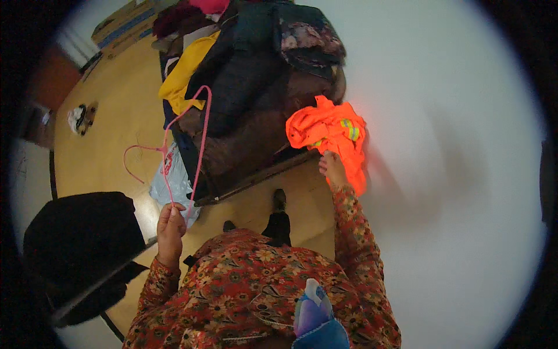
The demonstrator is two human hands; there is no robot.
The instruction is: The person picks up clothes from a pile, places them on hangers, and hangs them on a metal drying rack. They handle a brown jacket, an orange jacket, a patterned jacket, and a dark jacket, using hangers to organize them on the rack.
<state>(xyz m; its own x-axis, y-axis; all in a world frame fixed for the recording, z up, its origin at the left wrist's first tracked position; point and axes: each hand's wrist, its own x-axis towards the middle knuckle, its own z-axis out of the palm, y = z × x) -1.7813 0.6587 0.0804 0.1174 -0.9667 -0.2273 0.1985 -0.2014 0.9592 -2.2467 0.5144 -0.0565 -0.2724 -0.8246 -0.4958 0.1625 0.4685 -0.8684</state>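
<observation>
My left hand (171,231) grips one end of a pink clothes hanger (205,139), whose hook points to the left. On the right, my right hand (332,168) is against a crumpled bright orange garment (324,124) with yellow and silver reflective strips. Whether its fingers hold the cloth cannot be told for sure. The orange garment lies at the near right corner of a heap of dark clothes (248,83), partly hanging down. A yellow garment (187,70) drapes over the heap's left side.
A pale plastic bag (174,174) stands on the floor beside the heap's near left corner. At lower left is a black cloth-covered object (83,235). A white wall (436,131) runs along the right. A small black and white item (77,118) lies on the floor farther left.
</observation>
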